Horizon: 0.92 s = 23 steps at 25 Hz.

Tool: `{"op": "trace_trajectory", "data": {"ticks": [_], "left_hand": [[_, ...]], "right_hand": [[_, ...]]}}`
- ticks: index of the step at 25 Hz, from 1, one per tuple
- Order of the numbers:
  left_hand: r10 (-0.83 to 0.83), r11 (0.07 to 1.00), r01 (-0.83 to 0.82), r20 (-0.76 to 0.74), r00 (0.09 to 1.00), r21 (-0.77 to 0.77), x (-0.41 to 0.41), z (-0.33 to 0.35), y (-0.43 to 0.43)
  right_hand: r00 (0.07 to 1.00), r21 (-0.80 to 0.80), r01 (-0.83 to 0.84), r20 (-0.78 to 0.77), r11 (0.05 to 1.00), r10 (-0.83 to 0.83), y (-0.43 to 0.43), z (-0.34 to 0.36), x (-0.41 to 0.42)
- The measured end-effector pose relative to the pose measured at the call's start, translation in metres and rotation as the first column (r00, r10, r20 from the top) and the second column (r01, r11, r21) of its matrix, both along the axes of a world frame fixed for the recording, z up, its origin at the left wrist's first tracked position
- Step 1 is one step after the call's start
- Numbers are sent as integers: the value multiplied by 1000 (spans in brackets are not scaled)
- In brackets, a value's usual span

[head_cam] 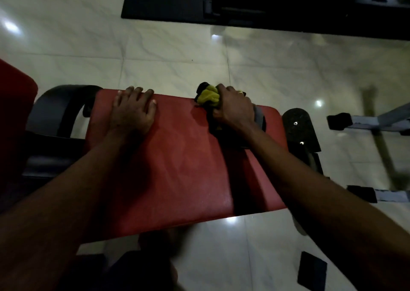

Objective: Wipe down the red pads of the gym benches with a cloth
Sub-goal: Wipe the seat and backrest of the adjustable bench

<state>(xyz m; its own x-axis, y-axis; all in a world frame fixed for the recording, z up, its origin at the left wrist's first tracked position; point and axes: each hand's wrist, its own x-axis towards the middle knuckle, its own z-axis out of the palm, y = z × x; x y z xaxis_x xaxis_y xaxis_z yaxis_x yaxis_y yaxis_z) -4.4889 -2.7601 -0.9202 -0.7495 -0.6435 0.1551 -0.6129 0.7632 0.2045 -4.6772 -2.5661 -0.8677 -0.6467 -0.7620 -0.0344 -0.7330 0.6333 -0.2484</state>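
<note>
The right hand (pixel 235 106) is gripping the bunched yellow cloth (pixel 207 96) at the far edge of the red pad (pixel 182 157), toward its right end. The left hand (pixel 133 111) is lying flat, empty, near the far-left corner. The pad is running left-right, mostly nearer than the cloth, over glossy floor tiles (pixel 155 46).

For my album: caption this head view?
Right hand presses a yellow cloth on the red pad; left hand rests there.

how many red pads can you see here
2. One red pad in the middle, under the left hand and the right hand gripping the cloth; a second pad cut off at the left edge. More may be out of view.
</note>
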Motion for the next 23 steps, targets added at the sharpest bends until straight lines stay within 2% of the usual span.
{"op": "trace_trajectory", "data": {"ticks": [3,7,9,12,15,16,17,20,21,23], "left_hand": [[22,998,-27,95,995,52,-6,11,-2],[-226,968,211,104,969,134,-22,25,37],[-239,961,221,96,966,165,-31,15,69],[-107,991,104,37,994,83,-30,6,88],[-107,990,107,-8,994,91,-29,7,85],[-103,990,104,-16,995,91,-30,8,84],[-104,990,105,-21,994,89,-30,8,84],[-95,993,97,-36,995,60,-29,2,85],[-93,994,95,-45,995,56,-29,1,85],[-84,994,88,-54,995,59,-31,2,86]], "right_hand": [[999,-56,0,51,998,3,45,8,-12],[960,-152,273,110,950,-258,130,6,12],[951,-106,308,42,945,-306,140,2,32],[986,-88,166,32,982,-164,143,4,77],[990,-43,-129,46,991,131,158,5,110],[983,-29,-169,64,985,171,165,6,109],[985,-23,-144,93,989,146,174,7,104],[993,-62,84,89,995,-78,190,5,104],[996,-90,58,76,994,-51,185,2,115],[984,-137,-128,104,982,143,167,-2,141]]}}
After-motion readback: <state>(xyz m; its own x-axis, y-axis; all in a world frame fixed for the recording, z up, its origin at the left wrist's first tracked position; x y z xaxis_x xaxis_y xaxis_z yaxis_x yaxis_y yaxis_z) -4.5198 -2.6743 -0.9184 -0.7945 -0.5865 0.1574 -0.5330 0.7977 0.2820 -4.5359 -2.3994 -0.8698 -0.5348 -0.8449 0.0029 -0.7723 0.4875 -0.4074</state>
